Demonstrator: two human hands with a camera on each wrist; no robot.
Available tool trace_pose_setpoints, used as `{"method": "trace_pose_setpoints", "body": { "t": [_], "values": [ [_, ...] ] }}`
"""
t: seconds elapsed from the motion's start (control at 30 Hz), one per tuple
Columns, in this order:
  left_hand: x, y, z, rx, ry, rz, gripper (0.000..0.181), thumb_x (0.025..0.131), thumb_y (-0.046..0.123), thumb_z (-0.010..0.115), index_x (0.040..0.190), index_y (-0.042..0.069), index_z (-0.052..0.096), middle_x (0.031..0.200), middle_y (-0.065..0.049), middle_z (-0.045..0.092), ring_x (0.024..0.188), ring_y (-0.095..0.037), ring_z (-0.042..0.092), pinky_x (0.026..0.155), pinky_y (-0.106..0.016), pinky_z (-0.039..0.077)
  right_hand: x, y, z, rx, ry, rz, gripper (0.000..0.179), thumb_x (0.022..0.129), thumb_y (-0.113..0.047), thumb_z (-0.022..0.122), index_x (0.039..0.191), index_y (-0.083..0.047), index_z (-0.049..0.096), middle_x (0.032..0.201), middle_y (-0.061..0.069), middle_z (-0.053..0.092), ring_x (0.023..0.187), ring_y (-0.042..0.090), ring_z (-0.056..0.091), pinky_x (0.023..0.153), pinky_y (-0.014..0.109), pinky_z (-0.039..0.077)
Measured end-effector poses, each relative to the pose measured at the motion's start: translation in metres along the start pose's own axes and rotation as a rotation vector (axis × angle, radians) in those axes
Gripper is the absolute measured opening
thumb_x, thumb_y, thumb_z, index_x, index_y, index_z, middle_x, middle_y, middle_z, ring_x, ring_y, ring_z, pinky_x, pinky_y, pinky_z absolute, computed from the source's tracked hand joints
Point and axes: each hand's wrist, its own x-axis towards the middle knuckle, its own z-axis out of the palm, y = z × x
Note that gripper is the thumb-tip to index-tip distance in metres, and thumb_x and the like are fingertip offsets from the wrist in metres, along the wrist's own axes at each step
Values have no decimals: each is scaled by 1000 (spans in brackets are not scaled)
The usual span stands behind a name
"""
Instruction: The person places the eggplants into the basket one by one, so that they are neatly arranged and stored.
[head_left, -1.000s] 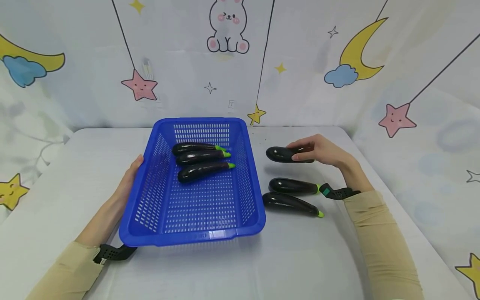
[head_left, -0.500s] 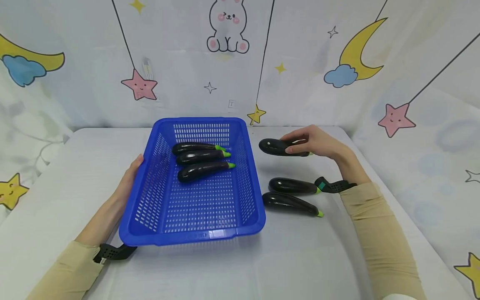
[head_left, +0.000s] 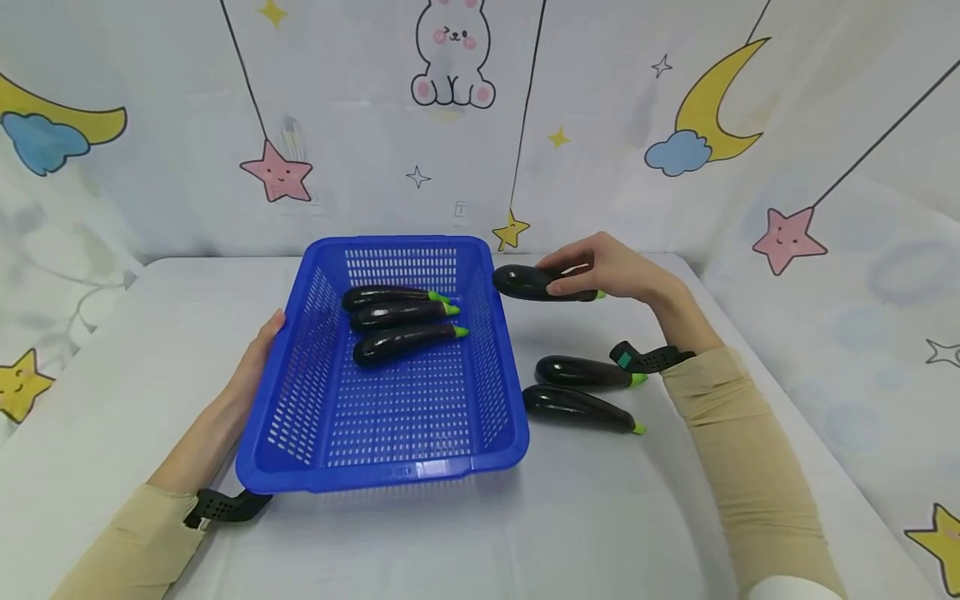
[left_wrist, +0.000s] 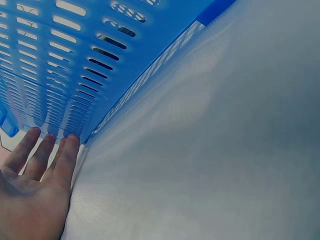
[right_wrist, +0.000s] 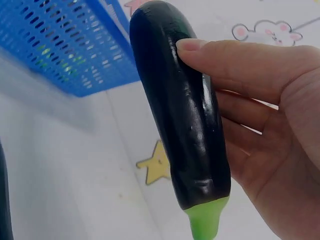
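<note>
My right hand (head_left: pixel 611 265) pinches a dark, glossy eggplant (head_left: pixel 517 282) between thumb and fingers, above the table and by the basket's right rim. In the right wrist view the thumb lies across that eggplant (right_wrist: pixel 182 110), whose green stem end points down. A blue perforated basket (head_left: pixel 501 350) holds several things: three eggplants (head_left: pixel 408 340) lying side by side in its far half. Against the basket's left wall rests my left hand (head_left: pixel 251 367). In the left wrist view the fingers (left_wrist: pixel 65 162) of that hand are extended and touch the slotted wall; its thumb is hidden.
Two more eggplants lie on the white table (head_left: pixel 600 500) right of the basket, the nearer eggplant (head_left: pixel 577 408) close to its wall and the farther eggplant (head_left: pixel 581 372) just behind. A white cloth backdrop (head_left: pixel 360 108) with cartoon prints rises behind the table.
My right hand has carried its eggplant left and away from me, from over the table's right side to the basket's rim. The left hand and basket stay put.
</note>
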Motion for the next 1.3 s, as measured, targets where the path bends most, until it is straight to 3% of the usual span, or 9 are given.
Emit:
{"method": "trace_pose_setpoints", "body": {
  "t": [0.3, 0.8, 1.03, 1.3],
  "values": [
    [-1, 0, -1, 46, 36, -35, 80, 100, 63, 24, 161, 22, -6, 147, -7, 31, 123, -17, 51, 94, -37, 51, 17, -27, 7, -22, -52, -106, 35, 88, -28, 79, 121, -17, 73, 115, 3, 73, 106, 21, 68, 84, 37, 56],
    [-1, 0, -1, 40, 23, -23, 78, 101, 62, 23, 161, 21, -5, 144, -6, 36, 120, -16, 53, 93, -36, 52, 45, -61, 27, -58, -150, -240, 29, 91, -26, 76, 119, -17, 74, 113, -1, 73, 106, 14, 67, 94, 35, 53],
    [-2, -1, -2, 50, 43, -31, 78, 101, 63, 23, 161, 24, -6, 146, -8, 31, 121, -17, 52, 93, -38, 52, 59, -78, 39, -72, -178, -239, 35, 89, -31, 77, 121, -18, 73, 118, -2, 72, 111, 12, 65, 101, 36, 50],
    [-1, -1, -2, 19, 17, -19, 77, 101, 61, 24, 162, 21, -3, 142, -3, 43, 118, -16, 55, 91, -37, 53, 72, -93, 56, -98, -230, -256, 37, 89, -35, 76, 123, -18, 72, 120, -4, 71, 112, 10, 65, 100, 33, 49]
  ]
}}
